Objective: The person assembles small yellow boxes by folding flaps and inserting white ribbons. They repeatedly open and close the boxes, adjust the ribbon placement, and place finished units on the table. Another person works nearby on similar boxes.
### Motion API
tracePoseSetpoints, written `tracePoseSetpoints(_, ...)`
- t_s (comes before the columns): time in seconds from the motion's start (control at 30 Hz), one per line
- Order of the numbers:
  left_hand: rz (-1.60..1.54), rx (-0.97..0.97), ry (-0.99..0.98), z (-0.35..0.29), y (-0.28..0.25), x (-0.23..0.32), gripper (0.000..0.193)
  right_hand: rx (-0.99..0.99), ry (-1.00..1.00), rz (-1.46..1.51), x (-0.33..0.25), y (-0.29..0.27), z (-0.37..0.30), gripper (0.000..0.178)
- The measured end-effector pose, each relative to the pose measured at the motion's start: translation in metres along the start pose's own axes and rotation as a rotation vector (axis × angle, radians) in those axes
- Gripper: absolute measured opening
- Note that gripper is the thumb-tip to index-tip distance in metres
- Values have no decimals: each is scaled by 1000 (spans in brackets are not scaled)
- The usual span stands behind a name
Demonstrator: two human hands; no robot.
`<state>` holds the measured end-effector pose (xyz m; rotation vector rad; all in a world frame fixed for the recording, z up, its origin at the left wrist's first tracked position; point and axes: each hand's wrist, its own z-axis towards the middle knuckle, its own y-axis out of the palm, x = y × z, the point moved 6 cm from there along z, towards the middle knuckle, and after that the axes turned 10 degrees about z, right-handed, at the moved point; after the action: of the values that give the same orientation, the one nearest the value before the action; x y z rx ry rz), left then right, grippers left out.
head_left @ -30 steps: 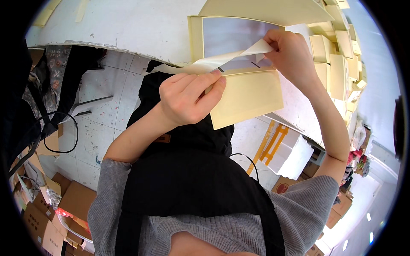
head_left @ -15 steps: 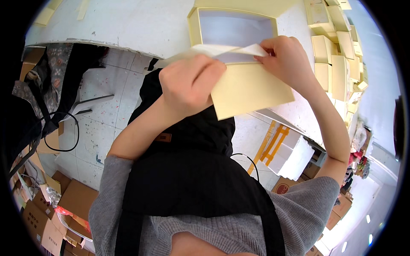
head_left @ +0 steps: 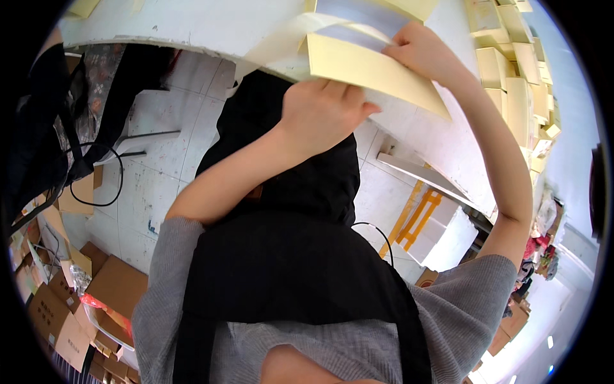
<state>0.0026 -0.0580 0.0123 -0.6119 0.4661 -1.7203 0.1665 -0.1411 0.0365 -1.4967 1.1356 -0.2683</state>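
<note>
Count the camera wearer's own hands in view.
2: the left hand at the lower edge of the yellow flap, and the right hand at one end of the pale strip.

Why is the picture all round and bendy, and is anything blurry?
Head view: the fisheye lens makes the white table look curved and leaves black corners; head view: the pale strip is smeared, probably motion blur; head view: the small lights at lower right glare white.

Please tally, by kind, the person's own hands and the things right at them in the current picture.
Bare hands, left hand and right hand: 2
Open pale-yellow cardboard box: 1
Long, thin whitish strip: 1
Total: 4
</note>
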Motion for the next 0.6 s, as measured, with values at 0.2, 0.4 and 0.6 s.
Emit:
tracePoseSetpoints(0.2,-85,26,-39,23,36,17,14,-123,232,-69,-27,-11,-6,30)
tracePoseSetpoints(0.4,-109,-400,171,33,55,29,12,21,70,-145,-6,-10,9,29)
tracePoseSetpoints(0.6,-820,-1025,716,-55,-30,71,26,392,-72,-324,-10,-59,19,22)
